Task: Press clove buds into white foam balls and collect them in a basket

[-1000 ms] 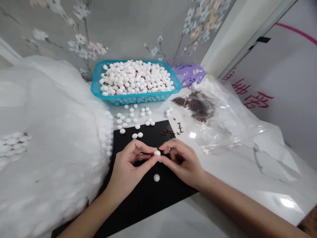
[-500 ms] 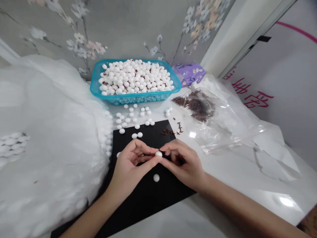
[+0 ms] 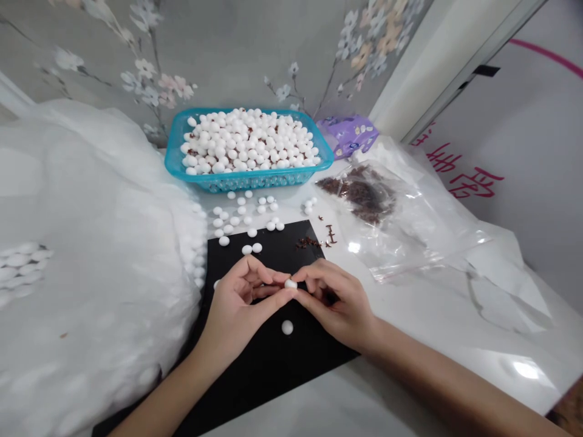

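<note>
Over the black mat [image 3: 255,382], a small white ball [image 3: 290,284] is pinched between the fingertips of both hands. My left hand [image 3: 246,297] grips its left side with thumb and forefinger. My right hand [image 3: 334,297] meets it from the right, its thumb and forefinger pressed at the ball; a tiny brown bit shows at the top. Another white ball [image 3: 286,327] lies on the mat just below the hands. Small brown pieces [image 3: 308,243] are heaped at the mat's upper right corner. Two white balls [image 3: 252,249] sit near the mat's top edge.
A blue basket [image 3: 249,180] full of white balls stands at the back. Loose balls [image 3: 234,221] lie before it. A large translucent bag [image 3: 91,243] fills the left. Right of the mat are a clear bag of brown pieces [image 3: 371,194] and a purple packet [image 3: 350,136].
My right forefinger has come in closer to the top of the held ball. The left hand and the things around have hardly moved.
</note>
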A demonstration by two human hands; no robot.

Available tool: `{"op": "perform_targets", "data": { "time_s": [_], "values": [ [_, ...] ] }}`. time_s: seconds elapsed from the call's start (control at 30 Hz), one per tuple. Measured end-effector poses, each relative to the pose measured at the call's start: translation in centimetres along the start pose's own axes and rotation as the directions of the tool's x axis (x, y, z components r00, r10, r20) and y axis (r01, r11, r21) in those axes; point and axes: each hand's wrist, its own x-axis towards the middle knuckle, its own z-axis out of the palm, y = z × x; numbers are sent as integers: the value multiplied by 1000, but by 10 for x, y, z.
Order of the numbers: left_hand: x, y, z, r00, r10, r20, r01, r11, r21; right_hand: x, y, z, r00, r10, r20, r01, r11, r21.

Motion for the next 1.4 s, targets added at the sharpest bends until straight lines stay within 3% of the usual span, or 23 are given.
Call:
{"op": "perform_targets", "data": {
  "time_s": [0.17,0.3,0.4,0.53,0.6,0.7,0.73,0.87,1.03,1.23,1.4],
  "values": [
    [-1,0,0,1000,11,-22,-9,996,88,2,3,-3,999,-18,45,18,1000,3],
    [0,0,-1,970,157,-187,-84,934,348,8,15,-16,998,-1,60,6,997,-75],
    [1,-3,-3,922,330,-200,-149,782,605,14,29,-26,996,74,-45,-82,972,-220],
    [0,-2,-4,908,417,-51,-234,603,763,18,42,-29,980,139,-143,-181,919,-349],
    [-3,6,-4,897,438,63,-281,452,847,18,43,-27,975,150,-164,-202,906,-372],
    [-13,26,-8,902,360,239,-302,129,944,18,43,-25,972,148,-180,-207,905,-371],
    [-16,33,-11,918,307,252,-279,47,959,18,43,-25,971,147,-188,-208,907,-366],
    [-24,49,-29,987,61,148,-139,-122,983,17,44,-26,971,144,-189,-203,914,-350],
    [-15,48,-37,997,-77,-13,5,-105,994,17,45,-26,977,132,-166,-183,922,-341],
    [-2,46,-36,999,20,-26,27,-53,998,16,43,-26,984,90,-156,-140,929,-342],
    [-1,40,-26,993,115,19,-34,132,991,15,38,-25,983,47,-175,-106,932,-346]
  ]
}}
